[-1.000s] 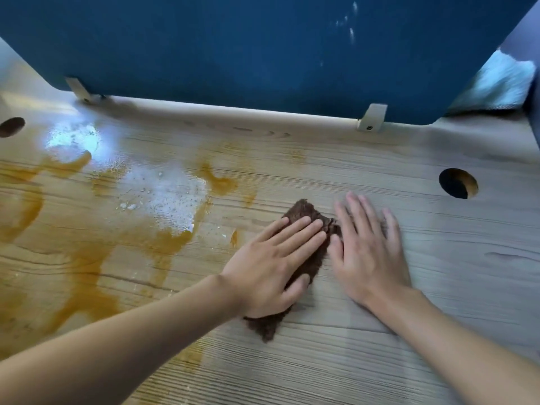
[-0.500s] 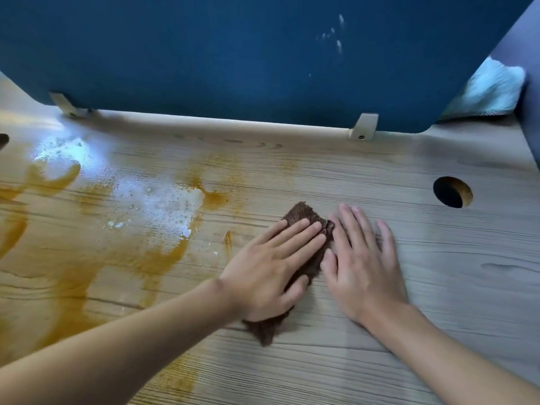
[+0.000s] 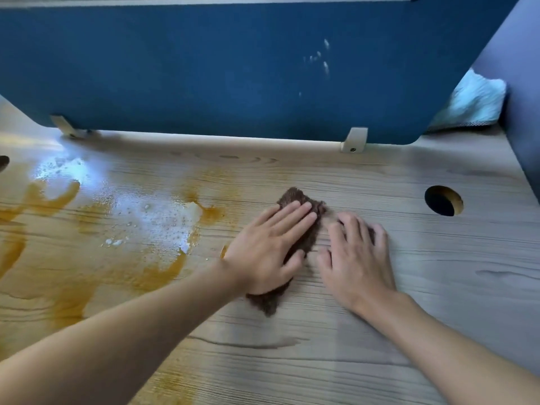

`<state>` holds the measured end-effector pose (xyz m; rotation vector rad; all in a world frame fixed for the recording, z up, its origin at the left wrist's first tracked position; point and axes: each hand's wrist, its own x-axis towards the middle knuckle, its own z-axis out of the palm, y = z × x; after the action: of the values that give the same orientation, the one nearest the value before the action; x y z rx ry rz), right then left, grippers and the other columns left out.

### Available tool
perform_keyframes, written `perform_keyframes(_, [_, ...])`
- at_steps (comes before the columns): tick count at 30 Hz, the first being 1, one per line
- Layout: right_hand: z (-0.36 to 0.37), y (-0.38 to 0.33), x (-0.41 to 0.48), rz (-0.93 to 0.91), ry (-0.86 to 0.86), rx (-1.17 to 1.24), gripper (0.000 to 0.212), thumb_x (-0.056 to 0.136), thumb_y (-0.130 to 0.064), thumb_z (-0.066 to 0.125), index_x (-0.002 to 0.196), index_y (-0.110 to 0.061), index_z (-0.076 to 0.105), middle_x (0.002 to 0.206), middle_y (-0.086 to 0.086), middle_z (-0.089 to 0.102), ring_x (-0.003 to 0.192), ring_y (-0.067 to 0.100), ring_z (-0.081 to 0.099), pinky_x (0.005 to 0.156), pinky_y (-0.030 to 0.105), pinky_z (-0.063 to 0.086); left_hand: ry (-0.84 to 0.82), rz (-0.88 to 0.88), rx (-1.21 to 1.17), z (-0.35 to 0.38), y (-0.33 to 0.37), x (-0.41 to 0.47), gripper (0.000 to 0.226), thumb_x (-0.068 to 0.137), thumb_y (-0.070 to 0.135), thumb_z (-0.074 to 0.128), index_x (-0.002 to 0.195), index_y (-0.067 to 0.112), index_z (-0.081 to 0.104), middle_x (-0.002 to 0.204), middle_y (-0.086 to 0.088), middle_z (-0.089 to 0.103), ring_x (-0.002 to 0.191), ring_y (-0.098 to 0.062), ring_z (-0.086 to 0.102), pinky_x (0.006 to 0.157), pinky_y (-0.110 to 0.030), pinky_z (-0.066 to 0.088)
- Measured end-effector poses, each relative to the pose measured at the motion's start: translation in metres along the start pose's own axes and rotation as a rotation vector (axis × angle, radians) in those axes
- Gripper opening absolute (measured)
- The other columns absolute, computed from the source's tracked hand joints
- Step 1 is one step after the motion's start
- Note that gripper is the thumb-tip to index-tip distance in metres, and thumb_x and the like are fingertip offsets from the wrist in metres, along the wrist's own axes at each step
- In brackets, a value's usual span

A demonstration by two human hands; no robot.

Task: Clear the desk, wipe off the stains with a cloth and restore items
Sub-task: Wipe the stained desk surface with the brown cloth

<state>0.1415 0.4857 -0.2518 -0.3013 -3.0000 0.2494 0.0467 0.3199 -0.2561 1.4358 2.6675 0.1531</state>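
A brown cloth [image 3: 306, 238] lies flat on the wooden desk [image 3: 438, 287], near its middle. My left hand [image 3: 268, 247] presses down on the cloth with straight fingers spread over it. My right hand [image 3: 356, 258] lies flat just right of the cloth; a dark bit of cloth seems to show under its fingertips. Orange-brown stains [image 3: 163, 270] and a wet, foamy patch [image 3: 157, 220] cover the left half of the desk, beginning just left of my left hand.
A blue divider panel [image 3: 233, 68] stands along the back edge on two small brackets. A round cable hole [image 3: 443, 204] sits at the right, another at the far left edge [image 3: 3, 162]. A pale cloth bundle [image 3: 470, 103] lies behind the panel's right end.
Both hands and the cloth have shifted slightly; my right hand has drawn a little apart from the left. The view has tilted, showing more of the panel.
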Motion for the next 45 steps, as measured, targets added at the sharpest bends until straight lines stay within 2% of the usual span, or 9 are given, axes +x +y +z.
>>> perform_keyframes(3, [0.006,0.002,0.003,-0.031,-0.052,-0.057,0.064,0.092,-0.043,0.032,0.146,-0.011,0.041,0.152,0.010,0.039,0.144,0.026,0.032,0.117,0.053,0.022,0.027,-0.235,0.033,-0.006,-0.017,0.039,0.071,0.095,0.049,0.017,0.160,0.024,0.009,0.167,0.005,0.003,0.153,-0.008,-0.005,0.125,-0.033,-0.001])
perform_keyframes(5, [0.008,0.002,0.003,-0.027,-0.082,-0.084,0.068,0.095,-0.045,0.027,0.153,-0.011,0.033,0.160,0.009,0.031,0.150,0.023,0.023,0.120,0.053,0.018,0.041,-0.285,0.032,-0.004,-0.012,0.040,0.070,0.096,0.048,0.016,0.160,0.022,0.009,0.167,0.004,0.003,0.153,-0.009,-0.005,0.125,-0.035,0.001])
perform_keyframes(13, [0.009,0.000,0.003,-0.029,-0.063,-0.102,0.068,0.092,-0.042,0.031,0.144,-0.001,0.047,0.157,0.013,0.035,0.148,0.024,0.029,0.118,0.055,0.024,-0.020,0.127,-0.030,-0.001,-0.001,-0.003,0.069,0.098,0.046,0.030,0.160,0.019,0.017,0.167,0.001,0.009,0.154,-0.011,-0.001,0.125,-0.035,0.001])
perform_keyframes(20, [0.009,0.001,0.004,-0.024,-0.086,-0.123,0.070,0.094,-0.044,0.028,0.151,-0.004,0.035,0.160,0.011,0.029,0.150,0.023,0.024,0.119,0.054,0.022,0.081,-0.306,0.018,-0.008,-0.023,0.074,0.067,0.098,0.045,0.023,0.160,0.020,0.017,0.167,0.002,0.013,0.154,-0.012,0.003,0.125,-0.036,0.004])
perform_keyframes(26, [0.008,0.001,0.005,-0.032,-0.079,-0.105,0.071,0.092,-0.042,0.028,0.149,-0.001,0.038,0.159,0.014,0.031,0.149,0.024,0.025,0.118,0.055,0.024,0.000,0.063,-0.032,-0.004,-0.013,0.032,0.068,0.097,0.047,0.026,0.160,0.022,0.015,0.167,0.004,0.008,0.154,-0.010,-0.001,0.125,-0.034,0.000])
perform_keyframes(33, [0.008,0.002,0.004,-0.039,-0.078,-0.107,0.070,0.093,-0.043,0.030,0.150,-0.003,0.037,0.159,0.012,0.031,0.150,0.023,0.024,0.119,0.054,0.022,0.108,-0.382,-0.004,-0.011,-0.044,0.109,0.069,0.095,0.045,0.023,0.158,0.018,0.022,0.165,0.000,0.020,0.153,-0.015,0.010,0.125,-0.036,0.006])
perform_keyframes(38, [0.007,0.001,0.005,-0.042,-0.087,-0.091,0.070,0.092,-0.042,0.032,0.149,-0.002,0.039,0.159,0.014,0.032,0.149,0.024,0.025,0.118,0.055,0.023,0.030,0.003,-0.006,-0.005,-0.009,0.038,0.068,0.097,0.047,0.021,0.160,0.021,0.016,0.166,0.002,0.008,0.154,-0.013,0.000,0.125,-0.036,0.001])
perform_keyframes(40, [0.006,0.001,0.005,-0.033,-0.098,-0.097,0.071,0.093,-0.043,0.030,0.151,-0.003,0.036,0.160,0.013,0.029,0.150,0.024,0.022,0.119,0.054,0.021,0.000,0.049,-0.018,-0.007,-0.023,0.044,0.068,0.097,0.048,0.024,0.160,0.024,0.016,0.167,0.005,0.008,0.154,-0.010,0.001,0.125,-0.033,0.000])
perform_keyframes(45, [0.006,0.001,0.005,-0.029,-0.110,-0.106,0.071,0.093,-0.044,0.028,0.153,-0.005,0.032,0.161,0.011,0.027,0.151,0.022,0.019,0.120,0.053,0.018,0.085,-0.359,0.022,-0.013,-0.056,0.104,0.068,0.094,0.045,0.024,0.159,0.021,0.022,0.166,0.001,0.019,0.153,-0.014,0.010,0.125,-0.034,0.006])
